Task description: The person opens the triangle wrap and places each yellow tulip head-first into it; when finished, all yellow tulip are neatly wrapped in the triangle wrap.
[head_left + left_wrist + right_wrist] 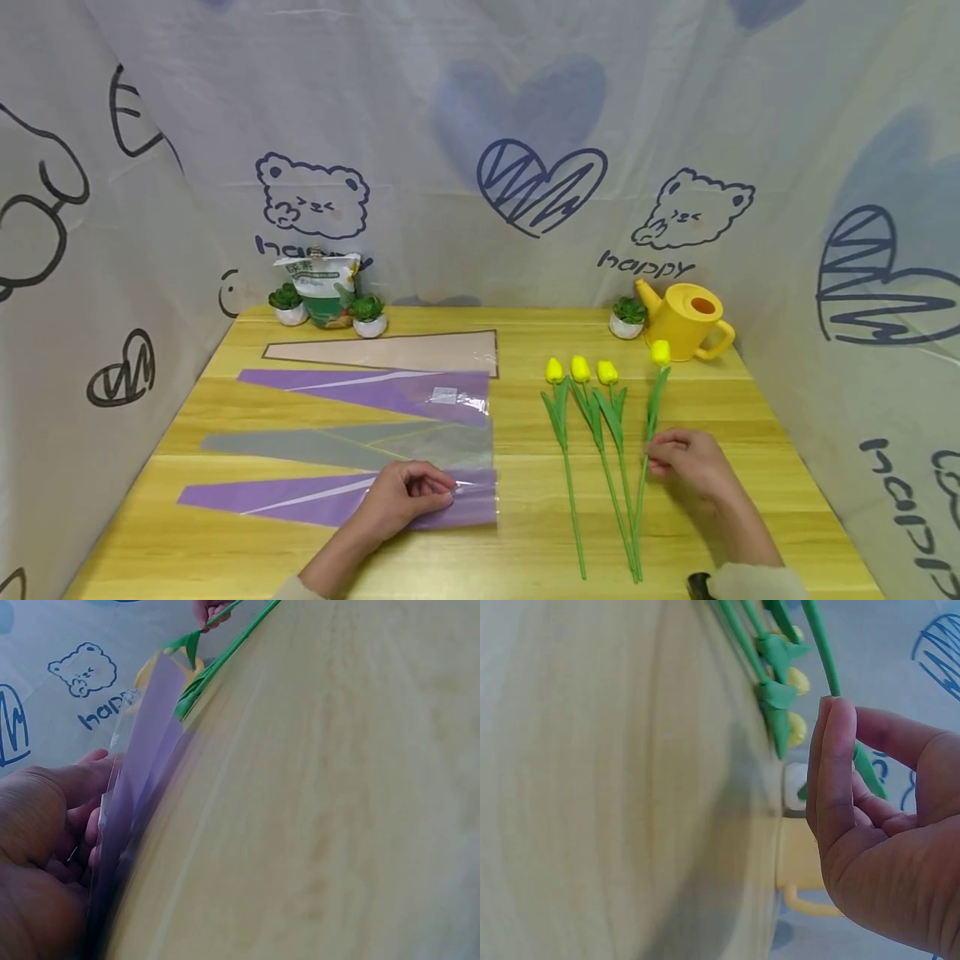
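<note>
Left hand [405, 498] pinches purple wrapping sleeve [315, 500]; right hand [686, 461] grips tulip [654, 392] stem (rightmost).

Bright even light; wrist views motion-blurred.

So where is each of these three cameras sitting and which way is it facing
Head: worn up high, looking forward and down at the table; both forearms, left hand and right hand show.
Left wrist: low by the table, looking past the left hand at the purple wrapper.
Right wrist: low, looking past the right hand's fingers at the tulip stem.
Shared: all three show the tulips.
</note>
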`<state>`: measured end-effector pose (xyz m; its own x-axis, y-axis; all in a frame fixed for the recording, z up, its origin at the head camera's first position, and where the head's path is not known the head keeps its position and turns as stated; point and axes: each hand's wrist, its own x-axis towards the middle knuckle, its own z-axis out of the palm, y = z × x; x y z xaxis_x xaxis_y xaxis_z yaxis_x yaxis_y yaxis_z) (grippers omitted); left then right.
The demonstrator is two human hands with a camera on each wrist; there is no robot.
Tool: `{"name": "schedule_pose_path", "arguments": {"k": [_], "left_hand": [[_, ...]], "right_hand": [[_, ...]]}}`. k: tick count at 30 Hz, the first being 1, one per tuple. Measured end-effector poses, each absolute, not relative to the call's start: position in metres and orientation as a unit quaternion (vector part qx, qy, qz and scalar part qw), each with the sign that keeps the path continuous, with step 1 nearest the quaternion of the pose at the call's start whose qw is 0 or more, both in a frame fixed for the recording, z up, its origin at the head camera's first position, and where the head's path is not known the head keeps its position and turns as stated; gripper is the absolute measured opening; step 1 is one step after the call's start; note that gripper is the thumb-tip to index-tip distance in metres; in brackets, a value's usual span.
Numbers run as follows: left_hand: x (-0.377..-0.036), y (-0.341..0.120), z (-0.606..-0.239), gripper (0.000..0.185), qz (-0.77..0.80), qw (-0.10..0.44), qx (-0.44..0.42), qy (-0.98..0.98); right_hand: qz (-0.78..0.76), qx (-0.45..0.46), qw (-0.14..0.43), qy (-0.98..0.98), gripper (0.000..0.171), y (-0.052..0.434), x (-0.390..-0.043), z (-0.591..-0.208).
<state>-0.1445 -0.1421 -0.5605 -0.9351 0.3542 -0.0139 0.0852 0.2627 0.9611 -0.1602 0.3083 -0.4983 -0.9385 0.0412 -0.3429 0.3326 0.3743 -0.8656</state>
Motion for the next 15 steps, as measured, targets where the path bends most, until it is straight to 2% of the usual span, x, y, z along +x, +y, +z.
{"name": "schedule_pose_path", "arguments": {"k": [8, 15], "left_hand": [[-0.1443, -0.1434, -0.5592, 0.018, 0.598, 0.12, 0.138, 0.781], [-0.1436, -0.1438, -0.5587, 0.019, 0.6, 0.12, 0.136, 0.779]], "right_hand": [[-0.577, 0.124, 0.117, 0.799, 0.042, 0.3105, -0.1569, -0.4933], [-0.618, 0.14, 0.068, 0.771, 0.041, 0.3063, -0.1559, -0.4951]]}}
